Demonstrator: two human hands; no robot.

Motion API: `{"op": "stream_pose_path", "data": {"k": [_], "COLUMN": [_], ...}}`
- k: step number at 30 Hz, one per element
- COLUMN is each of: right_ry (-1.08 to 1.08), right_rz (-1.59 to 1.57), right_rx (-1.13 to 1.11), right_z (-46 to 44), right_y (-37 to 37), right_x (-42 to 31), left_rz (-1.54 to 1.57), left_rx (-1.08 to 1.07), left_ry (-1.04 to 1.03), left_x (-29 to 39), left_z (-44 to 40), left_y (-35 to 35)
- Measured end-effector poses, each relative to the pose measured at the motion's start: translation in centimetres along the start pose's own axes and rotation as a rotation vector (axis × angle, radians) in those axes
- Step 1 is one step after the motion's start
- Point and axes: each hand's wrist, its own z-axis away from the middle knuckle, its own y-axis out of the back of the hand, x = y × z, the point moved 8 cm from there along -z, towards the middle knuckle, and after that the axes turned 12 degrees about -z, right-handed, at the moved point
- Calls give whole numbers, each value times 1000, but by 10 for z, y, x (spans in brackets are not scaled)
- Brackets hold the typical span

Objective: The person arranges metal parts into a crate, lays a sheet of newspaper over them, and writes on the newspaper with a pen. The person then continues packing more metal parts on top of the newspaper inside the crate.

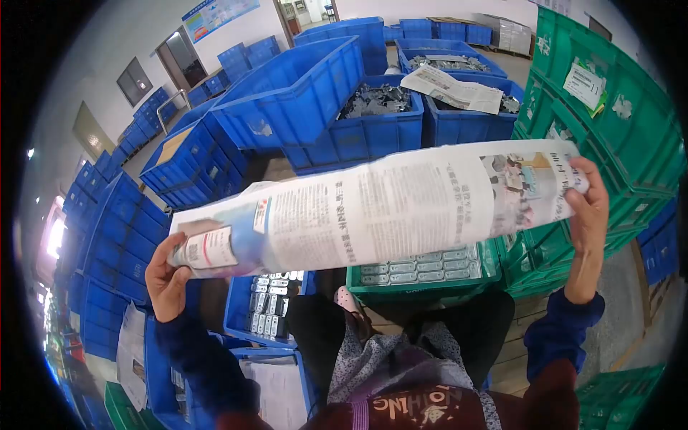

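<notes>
A folded newspaper [373, 204] stretches across the middle of the view, held up by its two ends. My left hand [168, 279] grips the left end, thumb in front. At the right end, my right hand [589, 204] has its fingers closed on the paper's edge. Below the newspaper is a green crate [423, 290] with rows of silver metal parts [423, 266], partly hidden by the paper. To its left, a blue bin [240, 304] contains similar metal pieces [270, 304], some lying unevenly.
Green crates [616, 115] are stacked high on the right. Blue bins [294, 93] stand ahead, several filled with grey metal parts [376, 100]. Another newspaper sheet [455, 89] lies over a bin at the back. More blue crates [115, 251] line the left side.
</notes>
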Motion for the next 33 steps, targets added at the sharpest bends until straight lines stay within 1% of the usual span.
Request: {"op": "stream_pose_path", "data": {"k": [1,3,4,6,7,9,10,11,13,14,15,17,18,19,21,22,23,24,25,27,28,29,30,32,33], "right_ry": [12,49,22,114,123,66,58,124,259,227,586,479,427,378,209,131,40,-24,-75,-267,-260,-355,-453,-459,-445], "right_rz": [8,113,164,256,380,481,487,523,593,690,1019,1087,1121,1067,820,716,741,716,742,521,525,440,354,568,686], "right_rx": [-4,8,32,82,138,279,278,322,408,442,180,133,108,193,576,758,476,440,448,336,343,298,251,212,166], "right_z": [5,26,39,66,83,133,154,175,211,222,221,261,282,281,276,267,257,240,231,216,216,218,221,223,219], "right_y": [3,11,9,13,18,46,42,37,28,27,-12,27,47,36,14,3,25,14,21,32,35,35,34,39,41], "right_x": [-9,-21,-26,-42,-51,-61,-68,-84,-120,-134,-163,-169,-172,-175,-170,-162,-151,-137,-127,-97,-97,-88,-78,-65,-54], "left_rz": [-23,-94,-210,-373,-483,-502,-426,-341,-195,-119,-58,60,-417,-423,-456,-654,-602,-629,-650,-73,-171,-270,-276,-155,-244], "left_rx": [47,158,209,278,292,311,407,506,617,676,762,937,1008,907,691,734,761,682,603,74,79,86,21,-12,-80], "left_ry": [40,-54,-60,-79,-128,-125,-57,3,63,87,82,58,30,111,265,287,322,272,220,372,344,317,334,457,365], "left_x": [-6,24,27,33,40,45,47,48,46,47,44,42,60,59,59,58,56,58,59,45,42,39,31,27,13], "left_z": [8,27,41,74,90,127,146,166,202,218,228,244,247,244,241,230,219,202,185,153,156,159,164,169,164], "left_y": [10,17,25,39,42,47,50,51,65,70,76,84,88,92,97,90,72,57,42,-18,-18,-17,-15,-23,-24]}}
